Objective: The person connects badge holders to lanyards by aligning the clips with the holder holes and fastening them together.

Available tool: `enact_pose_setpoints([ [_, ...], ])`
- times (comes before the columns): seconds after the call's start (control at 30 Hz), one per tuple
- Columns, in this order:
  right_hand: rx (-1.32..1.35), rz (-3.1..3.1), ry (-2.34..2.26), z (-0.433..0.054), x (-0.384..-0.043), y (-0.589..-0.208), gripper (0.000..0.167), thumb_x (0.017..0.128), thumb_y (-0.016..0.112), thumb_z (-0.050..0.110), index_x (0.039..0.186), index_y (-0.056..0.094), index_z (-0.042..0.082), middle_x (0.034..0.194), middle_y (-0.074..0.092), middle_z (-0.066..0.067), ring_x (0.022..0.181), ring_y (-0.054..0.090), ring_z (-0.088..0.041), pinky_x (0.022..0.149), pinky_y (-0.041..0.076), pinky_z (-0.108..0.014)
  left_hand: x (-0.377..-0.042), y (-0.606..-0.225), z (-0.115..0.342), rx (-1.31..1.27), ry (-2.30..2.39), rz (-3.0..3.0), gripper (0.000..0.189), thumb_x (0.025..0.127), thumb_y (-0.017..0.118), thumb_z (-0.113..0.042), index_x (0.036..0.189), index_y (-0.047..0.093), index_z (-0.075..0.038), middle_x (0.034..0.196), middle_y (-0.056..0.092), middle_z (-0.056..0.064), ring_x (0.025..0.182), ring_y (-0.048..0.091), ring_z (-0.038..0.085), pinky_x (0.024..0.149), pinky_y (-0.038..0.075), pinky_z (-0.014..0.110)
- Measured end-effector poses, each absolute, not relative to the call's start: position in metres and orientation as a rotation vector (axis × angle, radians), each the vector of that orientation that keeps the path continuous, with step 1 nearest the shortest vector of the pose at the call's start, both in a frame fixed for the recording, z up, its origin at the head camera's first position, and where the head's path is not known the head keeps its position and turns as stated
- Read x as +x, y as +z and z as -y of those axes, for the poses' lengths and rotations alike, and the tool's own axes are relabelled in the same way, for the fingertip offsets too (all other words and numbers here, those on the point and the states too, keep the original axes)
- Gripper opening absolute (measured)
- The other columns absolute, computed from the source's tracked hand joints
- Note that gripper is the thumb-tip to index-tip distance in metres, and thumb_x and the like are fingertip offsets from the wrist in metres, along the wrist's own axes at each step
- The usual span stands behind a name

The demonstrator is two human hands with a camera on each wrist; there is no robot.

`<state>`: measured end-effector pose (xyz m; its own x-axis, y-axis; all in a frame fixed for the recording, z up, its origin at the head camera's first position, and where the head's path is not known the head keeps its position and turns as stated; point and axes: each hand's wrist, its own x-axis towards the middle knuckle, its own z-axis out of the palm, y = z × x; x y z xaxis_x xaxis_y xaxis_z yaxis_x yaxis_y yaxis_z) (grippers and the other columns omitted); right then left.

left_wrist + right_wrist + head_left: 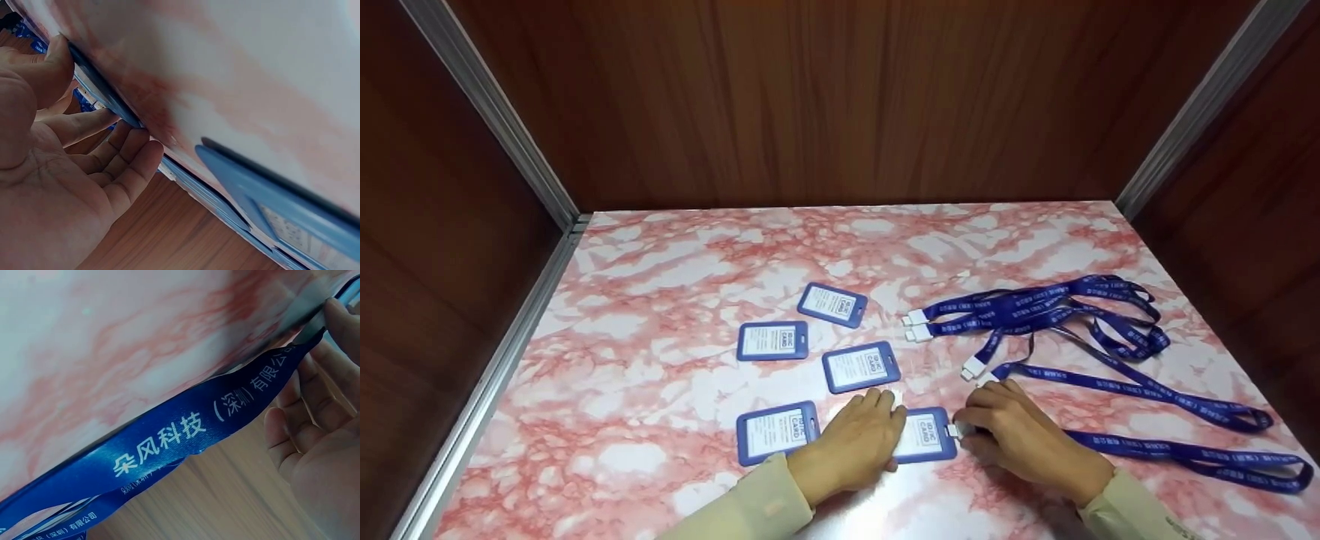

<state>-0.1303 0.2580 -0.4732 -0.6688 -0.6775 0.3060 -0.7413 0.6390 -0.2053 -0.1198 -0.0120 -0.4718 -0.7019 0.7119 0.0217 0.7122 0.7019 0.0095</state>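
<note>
My left hand (856, 441) grips a blue-framed ID card holder (924, 436) flat on the table. In the left wrist view, the thumb lies at one long edge of this holder (101, 84) and fingers at the other. Right of it, my right hand (1024, 439) pinches the white clip (955, 431) of a blue lanyard (1185, 451) at the holder's slotted end. Whether the clip passes through the slot cannot be made out. The right wrist view shows the printed strap (197, 422) running from thumb and fingers along the table edge.
Another ID card holder (777, 433) lies left of my left hand, partly behind it. Several more holders (861, 367) lie farther back. More blue lanyards (1035, 309) with white clips (916, 333) are spread at the right. Wood-grain panels (840, 105) enclose the marbled table (660, 300).
</note>
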Motion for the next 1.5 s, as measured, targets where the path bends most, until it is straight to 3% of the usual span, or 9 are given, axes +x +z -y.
enact_pose_setpoints([
  [0.2, 1.187, 2.627, 0.451, -0.2572, -0.1305, -0.4747, 0.029, 0.072, 0.086, 0.006, 0.097, 0.076, 0.017, 0.092, 0.062, 0.009, 0.088, 0.054, -0.011, 0.078, 0.040, -0.034, -0.1195, -0.4717, 0.0114, -1.210, 0.026, 2.880, 0.069, 0.084, 0.081, -0.046, 0.136, 0.060, -0.006, 0.109, 0.054, 0.004, 0.100, 0.047, 0.018, 0.082, 0.044, 0.028],
  [0.97, 1.213, 2.596, 0.415, -0.2546, -0.1315, -0.4759, 0.030, 0.071, 0.087, 0.006, 0.095, 0.073, 0.015, 0.092, 0.061, 0.008, 0.086, 0.054, -0.013, 0.078, 0.040, -0.034, -0.1203, -0.4725, 0.0113, -1.215, -0.031, 2.874, 0.068, 0.084, 0.082, -0.044, 0.135, 0.061, -0.006, 0.110, 0.055, 0.005, 0.101, 0.047, 0.020, 0.084, 0.044, 0.030],
  [1.5, 1.215, 2.669, 0.359, -0.2520, -0.1294, -0.4746, 0.027, 0.077, 0.087, 0.009, 0.098, 0.072, 0.015, 0.095, 0.062, 0.007, 0.091, 0.056, -0.013, 0.082, 0.045, -0.037, -0.1210, -0.4730, 0.0086, -1.206, -0.018, 2.892, 0.069, 0.084, 0.082, -0.045, 0.136, 0.060, -0.006, 0.112, 0.055, 0.005, 0.101, 0.047, 0.020, 0.085, 0.045, 0.031],
])
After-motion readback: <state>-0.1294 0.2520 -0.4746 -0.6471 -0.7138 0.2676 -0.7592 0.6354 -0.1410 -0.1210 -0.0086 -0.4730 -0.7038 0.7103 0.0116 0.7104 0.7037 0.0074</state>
